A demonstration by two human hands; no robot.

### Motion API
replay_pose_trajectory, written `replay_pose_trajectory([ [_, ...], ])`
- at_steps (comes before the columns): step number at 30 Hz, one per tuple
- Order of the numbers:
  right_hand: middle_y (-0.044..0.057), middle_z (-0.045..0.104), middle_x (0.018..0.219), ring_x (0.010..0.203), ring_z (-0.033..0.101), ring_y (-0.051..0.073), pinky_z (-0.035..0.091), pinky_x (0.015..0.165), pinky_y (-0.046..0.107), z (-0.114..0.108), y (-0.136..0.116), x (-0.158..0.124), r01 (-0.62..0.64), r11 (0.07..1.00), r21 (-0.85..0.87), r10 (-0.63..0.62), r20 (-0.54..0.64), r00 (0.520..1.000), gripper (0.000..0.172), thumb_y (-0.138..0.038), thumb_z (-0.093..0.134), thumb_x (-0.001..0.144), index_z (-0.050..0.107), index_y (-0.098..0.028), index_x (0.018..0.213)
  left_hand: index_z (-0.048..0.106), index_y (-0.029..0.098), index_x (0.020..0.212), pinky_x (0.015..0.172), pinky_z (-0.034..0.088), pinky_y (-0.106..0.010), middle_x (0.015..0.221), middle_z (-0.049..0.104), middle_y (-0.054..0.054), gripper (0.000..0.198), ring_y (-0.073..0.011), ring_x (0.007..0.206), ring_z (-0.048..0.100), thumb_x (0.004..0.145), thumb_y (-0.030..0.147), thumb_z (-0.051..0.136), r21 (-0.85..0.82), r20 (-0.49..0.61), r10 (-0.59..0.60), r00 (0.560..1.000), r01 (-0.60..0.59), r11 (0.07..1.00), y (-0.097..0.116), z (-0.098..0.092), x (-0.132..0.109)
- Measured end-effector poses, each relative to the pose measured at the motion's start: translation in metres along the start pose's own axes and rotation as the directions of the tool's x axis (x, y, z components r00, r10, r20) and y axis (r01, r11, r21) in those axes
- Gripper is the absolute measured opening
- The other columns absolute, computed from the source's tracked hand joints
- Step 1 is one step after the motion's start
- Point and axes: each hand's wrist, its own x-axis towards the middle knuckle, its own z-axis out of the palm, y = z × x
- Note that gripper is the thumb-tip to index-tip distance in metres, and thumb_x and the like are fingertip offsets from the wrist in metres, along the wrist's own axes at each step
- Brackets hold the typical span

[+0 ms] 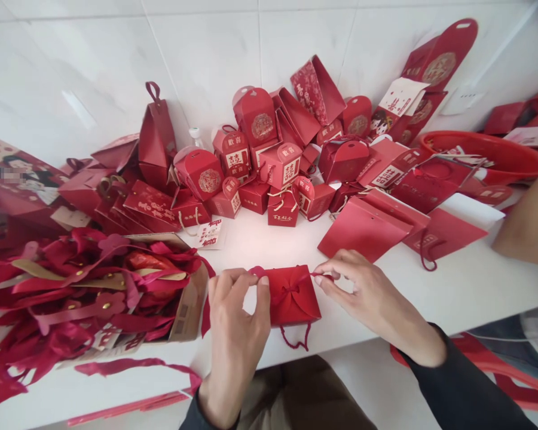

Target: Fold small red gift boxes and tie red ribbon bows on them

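Observation:
A small red gift box (298,307) lies on the white table in front of me. A dark red ribbon (291,289) crosses its top, gathered at a knot in the middle. At the box's left edge, my left hand (238,316) pinches one side of the ribbon between thumb and forefinger. My right hand (367,292), off the right edge, pinches the ribbon's other end, which is stretched out from the knot. A red cord handle (298,343) hangs from the box's near side onto the table.
A cardboard box (190,316) full of red ribbons and flower-shaped pieces stands at left. Several red gift boxes (282,209) are piled along the tiled wall. Red paper bags (363,227) lie at right, before a red basin (497,152). A loose ribbon (134,363) lies near the table edge.

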Motion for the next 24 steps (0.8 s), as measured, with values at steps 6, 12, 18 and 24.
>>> replay_pose_trajectory([
  [6, -0.002, 0.070, 0.091, 0.075, 0.062, 0.017, 0.048, 0.070, 0.030, -0.007, -0.018, 0.005, -0.078, 0.982, 0.170, 0.068, 0.065, 0.996, 0.008, -0.027, 0.058, 0.097, 0.066, -0.027, 0.098, 0.067, 0.021, 0.074, 0.084, 0.047, -0.035, 0.094, 0.073, -0.005, 0.030, -0.0214, 0.091, 0.064, 0.096, 0.040, 0.061, -0.349, 0.268, -0.189, 0.945, 0.278, 0.895, 0.009, 0.003, 0.013],
  [12, -0.004, 0.070, 0.092, 0.072, 0.061, 0.014, 0.045, 0.065, 0.027, -0.008, -0.023, 0.010, -0.098, 0.972, 0.215, 0.076, 0.106, 0.991, 0.005, -0.030, 0.064, 0.095, 0.069, -0.028, 0.096, 0.067, 0.019, 0.096, 0.079, 0.048, -0.030, 0.089, 0.073, -0.003, 0.021, -0.0170, 0.082, 0.064, 0.090, 0.039, 0.070, -0.591, 0.474, -0.258, 0.842, 0.522, 0.615, 0.008, 0.012, 0.022],
  [18, -0.003, 0.068, 0.087, 0.068, 0.059, 0.013, 0.043, 0.062, 0.027, -0.007, -0.022, 0.014, -0.017, 0.984, 0.178, 0.008, 0.053, 0.999, 0.008, -0.026, 0.066, 0.093, 0.074, -0.028, 0.093, 0.061, 0.019, 0.098, 0.079, 0.049, -0.028, 0.084, 0.070, -0.002, 0.016, -0.0150, 0.080, 0.063, 0.097, 0.035, 0.060, -0.627, 0.522, -0.174, 0.835, 0.514, 0.585, 0.015, 0.015, 0.022],
  [24, -0.005, 0.073, 0.089, 0.073, 0.065, 0.014, 0.049, 0.067, 0.025, -0.006, -0.028, 0.017, -0.074, 0.947, 0.313, 0.036, 0.125, 0.992, 0.009, -0.024, 0.063, 0.094, 0.069, -0.027, 0.100, 0.062, 0.019, 0.093, 0.073, 0.046, -0.025, 0.076, 0.060, 0.002, 0.019, -0.0121, 0.072, 0.055, 0.100, 0.033, 0.052, -0.503, 0.587, -0.098, 0.803, 0.457, 0.734, 0.021, 0.011, 0.027],
])
